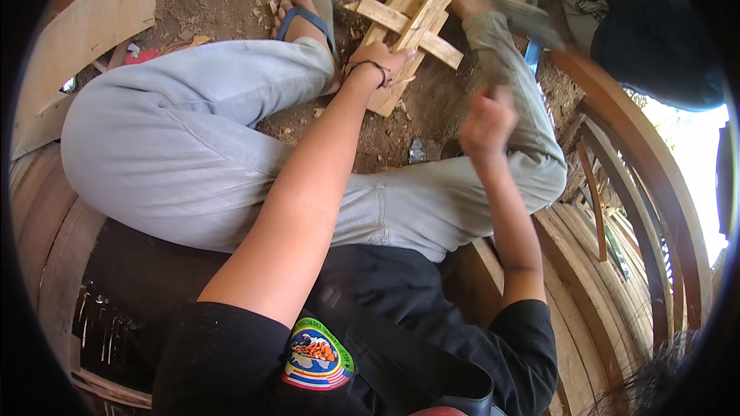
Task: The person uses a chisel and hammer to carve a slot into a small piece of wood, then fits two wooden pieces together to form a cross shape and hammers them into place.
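Note:
My left hand (381,62), a dark bracelet at its wrist, is closed round the lower end of a narrow wooden strip (432,11). Beneath that strip a short wooden crosspiece (443,50) lies crosswise, and a wider board (389,100) is under both, on the ground between my feet. A small dark mark shows on the strip above my fingers, too small to name. My right hand (489,123) is raised in a fist to the right of the wood, smeared by motion. Beyond it a blurred grey shape (532,19) looks like the head of a hammer in that hand.
My feet in sandals (304,19) flank the wood on dirt strewn with shavings. Curved timber pieces (647,131) stand at the right, and a pale board (92,31) rises at the left. Another person's dark clothing (655,38) shows at the upper right.

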Action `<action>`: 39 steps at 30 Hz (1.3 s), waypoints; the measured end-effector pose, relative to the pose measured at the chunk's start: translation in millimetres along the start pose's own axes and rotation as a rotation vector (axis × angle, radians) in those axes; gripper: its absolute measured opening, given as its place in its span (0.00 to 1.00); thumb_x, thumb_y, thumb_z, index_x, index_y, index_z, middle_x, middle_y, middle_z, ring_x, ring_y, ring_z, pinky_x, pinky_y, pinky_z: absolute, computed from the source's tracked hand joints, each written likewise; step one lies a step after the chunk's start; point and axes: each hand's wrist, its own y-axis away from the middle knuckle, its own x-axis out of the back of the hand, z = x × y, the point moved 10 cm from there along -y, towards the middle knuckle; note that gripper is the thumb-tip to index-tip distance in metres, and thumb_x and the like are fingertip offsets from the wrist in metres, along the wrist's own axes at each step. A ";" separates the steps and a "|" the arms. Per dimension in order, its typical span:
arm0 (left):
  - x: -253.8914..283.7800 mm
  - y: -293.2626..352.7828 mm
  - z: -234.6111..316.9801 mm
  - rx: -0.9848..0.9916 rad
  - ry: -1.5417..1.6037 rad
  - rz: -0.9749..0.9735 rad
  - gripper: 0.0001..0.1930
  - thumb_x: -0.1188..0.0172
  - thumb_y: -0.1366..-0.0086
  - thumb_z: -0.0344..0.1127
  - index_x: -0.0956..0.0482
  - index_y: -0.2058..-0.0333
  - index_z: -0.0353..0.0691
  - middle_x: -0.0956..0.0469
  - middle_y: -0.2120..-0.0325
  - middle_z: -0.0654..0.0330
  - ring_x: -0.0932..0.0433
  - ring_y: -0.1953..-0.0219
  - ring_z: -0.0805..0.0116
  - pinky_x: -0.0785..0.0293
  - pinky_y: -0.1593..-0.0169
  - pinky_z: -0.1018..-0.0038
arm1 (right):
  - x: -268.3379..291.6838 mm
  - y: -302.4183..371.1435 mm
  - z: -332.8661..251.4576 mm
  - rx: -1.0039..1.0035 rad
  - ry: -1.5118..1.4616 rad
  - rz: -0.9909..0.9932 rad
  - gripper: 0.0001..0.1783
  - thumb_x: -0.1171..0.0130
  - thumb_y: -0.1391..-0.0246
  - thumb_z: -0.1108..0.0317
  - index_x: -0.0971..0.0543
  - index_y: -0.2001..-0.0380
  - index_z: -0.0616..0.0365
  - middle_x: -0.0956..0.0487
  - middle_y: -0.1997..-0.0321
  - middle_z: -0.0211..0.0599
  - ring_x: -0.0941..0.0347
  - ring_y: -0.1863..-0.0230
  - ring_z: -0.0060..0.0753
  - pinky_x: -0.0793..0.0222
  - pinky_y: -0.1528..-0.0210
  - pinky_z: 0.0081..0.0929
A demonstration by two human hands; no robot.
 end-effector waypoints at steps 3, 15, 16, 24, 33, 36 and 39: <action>1.7 -16.0 -3.9 -0.050 -0.084 0.093 0.37 0.47 0.43 0.71 0.18 0.63 0.35 0.18 0.77 0.55 0.17 0.77 0.69 0.22 0.70 0.74 | -44.8 32.6 58.0 -0.272 0.339 -0.367 0.22 0.55 0.33 0.54 0.32 0.75 0.61 0.32 0.87 0.49 0.33 0.82 0.62 0.36 0.79 0.39; 1.7 -12.8 -1.5 -0.021 -0.062 0.057 0.36 0.46 0.43 0.70 0.18 0.69 0.34 0.18 0.78 0.55 0.17 0.78 0.68 0.22 0.72 0.74 | -41.6 18.2 46.1 -0.394 0.361 -0.450 0.21 0.53 0.35 0.54 0.29 0.73 0.62 0.25 0.81 0.58 0.28 0.74 0.69 0.36 0.71 0.59; 3.3 -15.3 -2.8 -0.006 -0.043 0.054 0.36 0.46 0.43 0.70 0.18 0.70 0.34 0.18 0.79 0.55 0.17 0.78 0.68 0.22 0.72 0.74 | -27.0 6.0 36.7 -0.288 0.287 -0.306 0.24 0.54 0.34 0.51 0.29 0.74 0.62 0.28 0.85 0.52 0.28 0.80 0.62 0.35 0.76 0.50; 3.6 -8.1 7.7 -0.034 -0.076 0.064 0.36 0.46 0.44 0.71 0.17 0.70 0.36 0.19 0.80 0.55 0.18 0.78 0.68 0.22 0.69 0.73 | -49.2 51.6 86.1 -0.330 0.404 -0.409 0.23 0.54 0.34 0.52 0.32 0.76 0.60 0.31 0.86 0.51 0.32 0.82 0.61 0.36 0.78 0.41; -2.1 -23.8 -4.8 -0.032 -0.119 0.091 0.35 0.46 0.43 0.70 0.18 0.73 0.36 0.20 0.82 0.59 0.19 0.80 0.70 0.23 0.75 0.75 | -10.6 6.4 30.9 -0.207 0.147 -0.111 0.19 0.53 0.34 0.54 0.31 0.72 0.59 0.28 0.83 0.51 0.30 0.79 0.61 0.35 0.75 0.48; -1.2 -34.7 -7.3 -0.040 -0.119 0.184 0.35 0.45 0.43 0.70 0.19 0.71 0.35 0.19 0.80 0.57 0.19 0.79 0.70 0.23 0.74 0.76 | -55.3 41.3 77.7 -0.440 0.529 -0.569 0.18 0.51 0.36 0.54 0.31 0.71 0.58 0.24 0.80 0.56 0.26 0.74 0.67 0.34 0.71 0.57; 4.9 -16.3 -3.1 0.005 -0.055 0.077 0.36 0.44 0.44 0.70 0.19 0.68 0.34 0.18 0.78 0.56 0.18 0.78 0.70 0.23 0.74 0.77 | -17.0 -1.8 22.3 -0.325 0.197 -0.263 0.19 0.51 0.36 0.52 0.30 0.71 0.59 0.25 0.82 0.53 0.26 0.76 0.66 0.34 0.74 0.55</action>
